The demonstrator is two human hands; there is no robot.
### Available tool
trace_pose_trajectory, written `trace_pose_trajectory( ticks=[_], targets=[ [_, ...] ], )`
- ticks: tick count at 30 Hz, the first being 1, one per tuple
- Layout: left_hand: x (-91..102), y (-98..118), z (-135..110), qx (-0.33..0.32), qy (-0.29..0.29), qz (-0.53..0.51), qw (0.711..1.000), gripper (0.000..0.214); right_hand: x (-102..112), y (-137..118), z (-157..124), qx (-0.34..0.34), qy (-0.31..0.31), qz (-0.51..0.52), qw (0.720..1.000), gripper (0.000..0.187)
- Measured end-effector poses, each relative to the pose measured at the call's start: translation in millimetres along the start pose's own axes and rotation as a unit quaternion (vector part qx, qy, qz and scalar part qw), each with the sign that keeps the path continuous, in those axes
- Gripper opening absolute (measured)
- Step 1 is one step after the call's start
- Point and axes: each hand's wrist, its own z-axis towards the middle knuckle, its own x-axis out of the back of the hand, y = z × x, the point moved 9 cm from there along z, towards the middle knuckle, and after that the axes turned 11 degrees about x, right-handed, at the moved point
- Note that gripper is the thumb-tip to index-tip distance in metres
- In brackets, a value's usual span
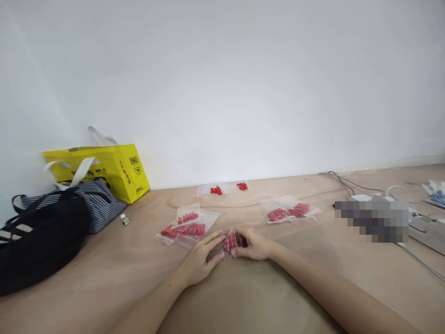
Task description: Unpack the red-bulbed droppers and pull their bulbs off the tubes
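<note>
Both forearms come in from six o'clock and meet over the plywood surface [278, 297]. Between the hands sits a small clear bag [229, 242] of red pieces. The left hand [200, 260] lays its fingers flat and together on the bag's left end; I can't tell whether the thumb grips. The right hand [255, 243] is curled, pinching the other end. Filled bags [186, 227] lie just at eleven o'clock, with another pile [288, 211] at one. A yellow tote [104, 169] stands far off at ten.

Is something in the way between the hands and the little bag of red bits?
Nothing visible. The left hand and right hand both touch the little bag on the wooden surface, one at each side.
</note>
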Motion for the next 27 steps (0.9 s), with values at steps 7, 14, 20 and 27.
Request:
trace_pose_trajectory(
  ticks=[7,14,20,27],
  targets=[
    [-1.6,1.7,1.6,0.008,-0.026,-0.045,0.999,0.043,-3.3,26.3,-3.0,-0.072,0.037,0.097,0.992,0.024],
    [-3.8,-2.2,2.6,0.014,-0.024,-0.045,0.999,0.042,8.4,34.4,-12.8,-0.092,0.032,0.108,0.989,0.025],
    [-3.6,-2.0,2.5,0.008,-0.016,-0.049,0.999,0.043,4.5,22.7,-11.1,-0.066,0.015,0.077,0.995,0.023],
    [1.2,0.8,0.8,0.022,-0.013,-0.027,0.999,0.042,22.5,33.1,-20.6,-0.096,0.081,0.169,0.978,0.021]
  ],
)
